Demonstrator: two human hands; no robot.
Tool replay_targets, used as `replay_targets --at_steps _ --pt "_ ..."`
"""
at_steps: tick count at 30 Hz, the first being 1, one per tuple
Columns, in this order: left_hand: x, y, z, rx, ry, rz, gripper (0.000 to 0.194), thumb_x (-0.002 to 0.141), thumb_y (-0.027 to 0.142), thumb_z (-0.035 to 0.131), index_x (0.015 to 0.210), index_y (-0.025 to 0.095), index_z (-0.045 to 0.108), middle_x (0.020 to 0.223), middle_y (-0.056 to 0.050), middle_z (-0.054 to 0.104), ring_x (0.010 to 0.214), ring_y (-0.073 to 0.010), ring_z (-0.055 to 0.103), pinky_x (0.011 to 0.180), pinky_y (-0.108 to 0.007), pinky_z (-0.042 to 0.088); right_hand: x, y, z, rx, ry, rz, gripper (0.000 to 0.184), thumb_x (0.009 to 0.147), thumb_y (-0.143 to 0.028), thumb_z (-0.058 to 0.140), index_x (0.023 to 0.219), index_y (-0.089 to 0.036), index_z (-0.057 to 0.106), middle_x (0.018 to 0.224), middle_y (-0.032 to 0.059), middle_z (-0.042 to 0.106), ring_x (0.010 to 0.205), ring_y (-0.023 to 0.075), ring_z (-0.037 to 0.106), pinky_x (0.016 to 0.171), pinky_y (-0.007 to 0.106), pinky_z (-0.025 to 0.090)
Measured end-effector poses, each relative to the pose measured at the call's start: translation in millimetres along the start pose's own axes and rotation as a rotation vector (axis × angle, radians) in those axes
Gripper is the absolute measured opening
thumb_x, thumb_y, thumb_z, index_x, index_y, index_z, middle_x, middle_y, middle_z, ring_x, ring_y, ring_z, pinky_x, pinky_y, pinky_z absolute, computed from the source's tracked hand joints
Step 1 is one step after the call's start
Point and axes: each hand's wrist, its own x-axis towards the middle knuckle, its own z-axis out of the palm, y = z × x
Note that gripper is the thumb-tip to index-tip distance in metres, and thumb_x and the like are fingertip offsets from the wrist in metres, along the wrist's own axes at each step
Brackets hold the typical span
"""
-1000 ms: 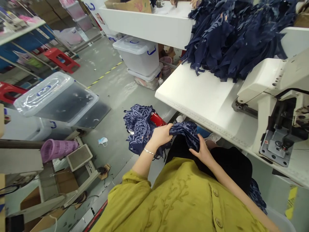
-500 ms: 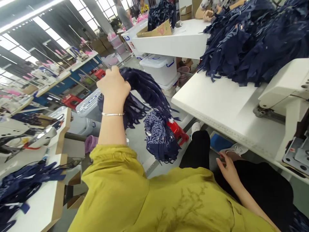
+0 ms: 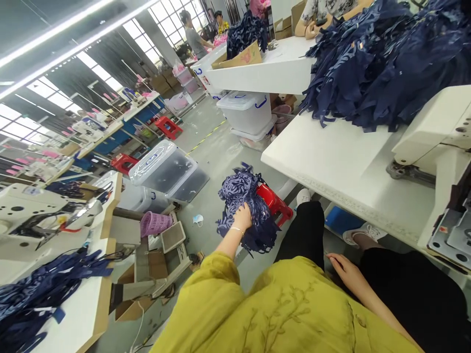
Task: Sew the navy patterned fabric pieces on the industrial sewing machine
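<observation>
My left hand reaches down to my left and rests on a pile of navy patterned fabric pieces heaped on a red stool; its fingers curl into the cloth. My right hand lies flat on my black-trousered thigh, fingers stretched out, holding nothing. A large heap of navy fabric pieces covers the far part of the white sewing table. The sewing machine stands at the right.
Clear plastic bins and white lidded bins stand on the floor. A pink basket lies left. Another sewing station with navy pieces sits at my left. Other people work at the far tables.
My left hand swung the bundle of navy pieces up from my lap, then down onto the pile on the red stool. My right hand let go and settled on my thigh.
</observation>
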Motion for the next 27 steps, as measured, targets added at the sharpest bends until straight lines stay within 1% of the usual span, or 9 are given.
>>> replay_targets --at_steps 2,5,8,14,16,20,22,25,27 --pt "3 -1 33.1 -0.002 -0.028 -0.046 0.061 0.091 0.037 0.053 0.144 0.015 0.032 0.13 -0.019 0.05 0.11 -0.0293 0.057 0.087 -0.047 0.051 -3 10 -5 0.001 0.003 0.031 0.038 0.083 -0.051 0.044 0.094 -0.025 0.069 0.104 0.009 0.073 0.099 0.0283 0.068 0.089 0.043 0.054" --pt "11 -11 56.9 -0.016 -0.014 -0.04 0.077 0.088 0.032 0.051 0.151 0.008 0.012 0.13 -0.027 0.044 0.114 -0.0349 0.053 0.088 -0.047 0.048 -7 24 -14 0.01 0.033 0.1 0.04 0.081 -0.053 0.044 0.093 -0.025 0.068 0.103 0.0094 0.074 0.099 0.0294 0.069 0.089 0.044 0.054" --pt "17 -16 64.9 -0.021 0.014 -0.007 0.082 0.083 0.029 0.052 0.151 0.009 0.011 0.128 -0.025 0.045 0.113 -0.0338 0.053 0.09 -0.044 0.047 -9 33 -20 0.054 0.055 0.161 0.041 0.08 -0.055 0.045 0.094 -0.025 0.068 0.102 0.0092 0.074 0.095 0.0292 0.07 0.087 0.044 0.055" --pt "20 2 73.7 -0.024 0.09 -0.044 0.082 0.082 0.031 0.055 0.15 0.007 0.015 0.127 -0.027 0.045 0.114 -0.0368 0.052 0.091 -0.046 0.045 -13 34 -39 0.123 0.11 0.202 0.039 0.078 -0.054 0.049 0.094 -0.025 0.069 0.099 0.0092 0.075 0.086 0.0287 0.072 0.08 0.042 0.057" --pt "23 3 70.1 -0.034 0.088 -0.058 0.083 0.081 0.034 0.058 0.149 0.01 0.019 0.128 -0.027 0.045 0.115 -0.037 0.053 0.091 -0.045 0.045 -18 32 -55 0.109 0.219 0.204 0.038 0.077 -0.053 0.05 0.094 -0.025 0.069 0.1 0.0087 0.074 0.09 0.03 0.071 0.084 0.045 0.056" --pt "21 0 47.0 -0.037 0.027 -0.029 0.082 0.075 0.039 0.062 0.145 0.018 0.026 0.128 -0.023 0.053 0.112 -0.036 0.059 0.088 -0.044 0.046 -47 30 -94 0.148 0.601 0.324 0.043 0.08 -0.053 0.049 0.094 -0.018 0.068 0.1 0.0157 0.072 0.097 0.0346 0.067 0.09 0.05 0.05" --pt "19 0 35.3 0.001 -0.012 -0.028 0.078 0.078 0.049 0.052 0.144 0.018 0.025 0.126 -0.023 0.057 0.109 -0.0389 0.062 0.083 -0.052 0.047 -72 35 -106 0.211 0.731 0.406 0.047 0.088 -0.051 0.039 0.105 -0.015 0.065 0.108 0.0168 0.069 0.096 0.0289 0.068 0.081 0.039 0.055" --pt "29 2 32.5 0.094 -0.013 -0.022 0.079 0.078 0.059 0.029 0.147 0.026 0.009 0.135 -0.022 0.052 0.111 -0.0445 0.06 0.07 -0.06 0.047 -112 63 -111 0.263 0.906 0.592 0.044 0.095 -0.043 0.035 0.113 -0.012 0.061 0.105 0.0126 0.07 0.091 0.0206 0.068 0.07 0.029 0.056" --pt "44 2 42.2 0.053 0.035 -0.093 0.095 0.068 0.063 0.031 0.149 0.025 -0.002 0.144 -0.022 0.043 0.118 -0.0439 0.055 0.069 -0.059 0.049 -141 91 -102 0.289 0.982 0.745 0.036 0.098 -0.036 0.038 0.109 -0.013 0.062 0.097 0.0086 0.07 0.082 0.0156 0.068 0.066 0.026 0.056"
